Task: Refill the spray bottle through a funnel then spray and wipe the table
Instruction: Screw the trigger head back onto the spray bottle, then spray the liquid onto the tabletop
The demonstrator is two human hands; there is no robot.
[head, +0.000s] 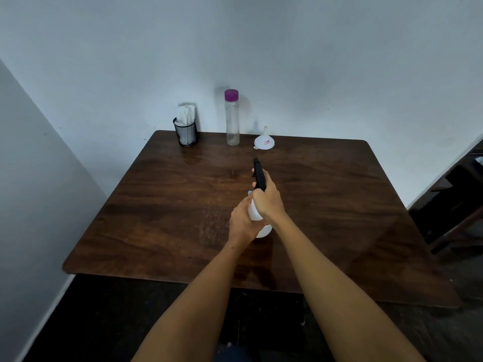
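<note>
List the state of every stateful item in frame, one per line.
Spray bottle: held over the table, black head on, nozzle aimed away.
Left hand: shut on the bottle body.
Right hand: shut on the neck and trigger.
Clear bottle: upright, purple cap on, looks empty.
Funnel: upside down, spout up.
Mesh cup: upright, holds tissues.
Table: wet patches.

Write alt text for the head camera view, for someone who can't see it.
Two bare hands hold a white spray bottle with a black trigger head over a dark wooden table: the left hand grips the body, the right hand the neck. Along the far edge stand a black mesh cup of paper napkins, a clear purple-capped bottle and an upturned white funnel.
</note>
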